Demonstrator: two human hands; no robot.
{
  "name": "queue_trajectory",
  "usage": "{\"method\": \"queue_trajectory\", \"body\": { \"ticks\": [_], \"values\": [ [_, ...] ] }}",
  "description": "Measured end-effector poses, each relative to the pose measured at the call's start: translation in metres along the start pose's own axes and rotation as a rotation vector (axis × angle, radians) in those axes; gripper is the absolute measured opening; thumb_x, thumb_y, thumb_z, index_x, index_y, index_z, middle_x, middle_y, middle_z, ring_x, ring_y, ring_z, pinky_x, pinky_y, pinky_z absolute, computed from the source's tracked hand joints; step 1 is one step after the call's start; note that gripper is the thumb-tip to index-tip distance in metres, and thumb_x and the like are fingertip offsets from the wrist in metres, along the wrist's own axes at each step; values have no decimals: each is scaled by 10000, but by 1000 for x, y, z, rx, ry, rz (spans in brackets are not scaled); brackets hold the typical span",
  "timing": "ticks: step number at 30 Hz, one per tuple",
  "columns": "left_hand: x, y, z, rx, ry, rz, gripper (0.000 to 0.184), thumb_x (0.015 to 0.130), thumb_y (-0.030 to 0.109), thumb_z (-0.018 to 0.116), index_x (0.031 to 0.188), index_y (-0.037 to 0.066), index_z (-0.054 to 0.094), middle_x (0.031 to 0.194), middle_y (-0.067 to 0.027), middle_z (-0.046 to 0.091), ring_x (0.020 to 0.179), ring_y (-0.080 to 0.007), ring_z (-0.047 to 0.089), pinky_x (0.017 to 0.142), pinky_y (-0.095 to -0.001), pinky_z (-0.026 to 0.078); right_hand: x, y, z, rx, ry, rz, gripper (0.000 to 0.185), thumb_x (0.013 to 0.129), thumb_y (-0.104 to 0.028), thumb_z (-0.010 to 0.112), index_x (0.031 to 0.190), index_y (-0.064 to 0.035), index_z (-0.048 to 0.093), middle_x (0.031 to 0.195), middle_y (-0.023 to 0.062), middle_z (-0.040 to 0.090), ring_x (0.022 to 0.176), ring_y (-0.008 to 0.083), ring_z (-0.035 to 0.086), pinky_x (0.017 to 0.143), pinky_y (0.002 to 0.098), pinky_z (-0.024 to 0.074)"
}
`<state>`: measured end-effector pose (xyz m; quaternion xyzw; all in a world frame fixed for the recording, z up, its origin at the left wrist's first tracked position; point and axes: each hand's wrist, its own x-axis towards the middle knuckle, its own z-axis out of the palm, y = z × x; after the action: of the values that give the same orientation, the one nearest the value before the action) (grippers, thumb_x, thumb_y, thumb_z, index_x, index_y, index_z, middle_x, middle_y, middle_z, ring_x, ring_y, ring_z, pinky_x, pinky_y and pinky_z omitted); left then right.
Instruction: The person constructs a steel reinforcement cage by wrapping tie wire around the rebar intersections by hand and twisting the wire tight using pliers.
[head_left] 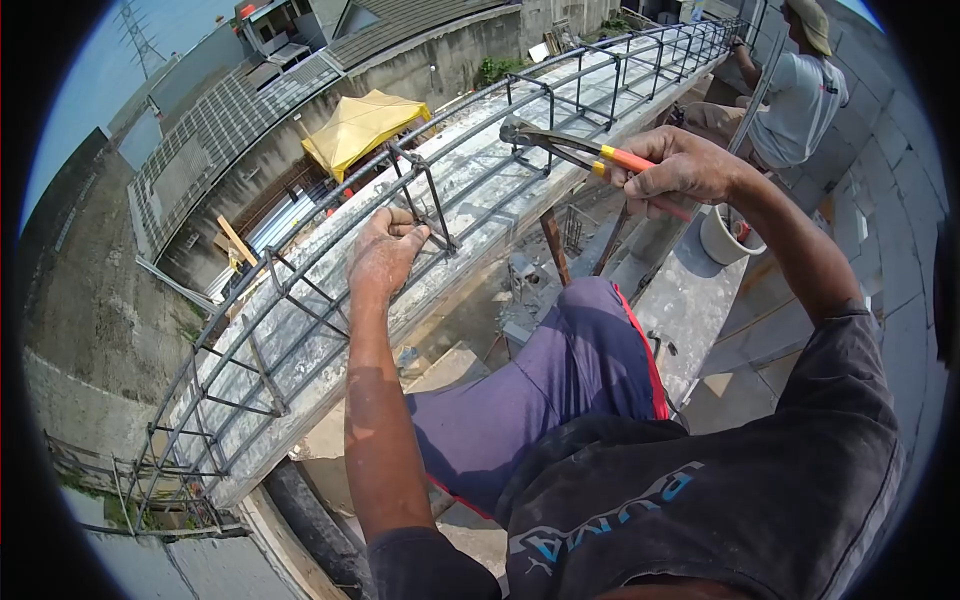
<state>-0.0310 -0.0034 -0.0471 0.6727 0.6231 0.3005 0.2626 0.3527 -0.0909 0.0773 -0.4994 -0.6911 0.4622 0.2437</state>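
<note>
My right hand (682, 168) is closed around the pincers (560, 142), which have red-orange and yellow grips. Their handles are spread somewhat, and the dark jaws point left over the rebar cage (580, 75). Near the middle of the cage, my left hand (387, 250) has its thumb and fingers together at the foot of a square steel stirrup (432, 195). The fingertips seem to pinch the stirrup's lower leg; whether wire is also between them I cannot tell. The cage's long bars run along a grey concrete-stained beam form (470, 200).
A white bucket (728, 236) stands on a plank (690, 310) to my right. Another person (800, 105) sits at the beam's far end, one hand at the cage. Below lie rubble and props (553, 245). A yellow canopy (365, 130) stands beyond the beam; a block wall (900, 230) rises at right.
</note>
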Motion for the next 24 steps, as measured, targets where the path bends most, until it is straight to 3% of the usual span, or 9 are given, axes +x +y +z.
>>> {"method": "queue_trajectory", "body": {
  "ticks": [2, 3, 6, 9, 12, 15, 18, 21, 24],
  "values": [
    [1, -2, 0, 17, -10, -4, 330, 850, 358, 774, 1089, 135, 729, 987, -24, 768, 918, -204, 714, 833, -357, 524, 14, -6, 7, -59, -170, 121, 204, 832, -152, 679, 973, -5, 666, 707, 84, 652, 558, 98, 637, 504, 268, 526],
    [0, -1, 0, 25, -7, 0, 328, 853, 366, 770, 1087, 139, 732, 986, -20, 769, 921, -204, 714, 834, -356, 523, 21, -13, 14, -185, -186, 166, 235, 832, -134, 689, 1025, -11, 636, 764, 108, 673, 556, 151, 624, 547, 315, 511],
    [3, -6, 0, 56, 3, 4, 328, 878, 413, 732, 1092, 164, 740, 996, -26, 765, 947, -215, 708, 844, -369, 516, 52, -41, 48, -995, -119, 3, 269, 807, -147, 687, 1061, -65, 656, 928, 134, 691, 844, 240, 687, 738, 438, 526],
    [1, 1, -3, 97, 1, -15, 321, 902, 444, 698, 1096, 192, 743, 1001, -39, 759, 963, -234, 701, 850, -386, 510, 72, -41, 61, -1281, -82, -96, 321, 787, -135, 683, 1109, -133, 684, 1092, 131, 683, 1152, 299, 608, 923, 556, 441],
    [0, 3, -3, 136, 12, -12, 321, 918, 467, 676, 1098, 209, 743, 1003, -53, 754, 964, -253, 697, 848, -399, 507, 74, -52, 72, -1364, -43, -154, 362, 784, -123, 685, 1144, -152, 702, 1152, 110, 675, 1256, 298, 539, 965, 577, 385],
    [1, 2, -3, 134, 17, -3, 324, 920, 477, 675, 1092, 210, 743, 1002, -59, 751, 953, -263, 696, 837, -406, 509, 77, -52, 74, -1429, -8, -321, 230, 843, -163, 650, 1067, -138, 693, 1019, 131, 715, 1167, 366, 582, 905, 604, 382],
    [1, 1, -3, 103, 18, 1, 324, 918, 478, 680, 1085, 208, 743, 991, -60, 748, 938, -261, 695, 826, -411, 510, 80, -63, 80, -1423, -49, -146, 377, 771, -110, 699, 1144, -161, 720, 1203, 95, 685, 1211, 281, 551, 963, 541, 372],
    [-1, 4, -4, 96, 29, -3, 313, 919, 473, 683, 1084, 214, 741, 980, -57, 744, 925, -259, 693, 821, -413, 510, 81, -71, 82, -1433, -64, -119, 393, 768, -93, 696, 1154, -162, 720, 1185, 109, 694, 1194, 290, 568, 967, 545, 375],
    [-3, 7, -5, 109, 30, -26, 301, 920, 466, 684, 1084, 220, 739, 973, -56, 741, 924, -256, 689, 824, -412, 507, 86, -65, 73, -1427, -62, -290, 205, 881, -150, 641, 1073, -123, 706, 1051, 126, 725, 1133, 355, 623, 913, 598, 437]
  ]
}}
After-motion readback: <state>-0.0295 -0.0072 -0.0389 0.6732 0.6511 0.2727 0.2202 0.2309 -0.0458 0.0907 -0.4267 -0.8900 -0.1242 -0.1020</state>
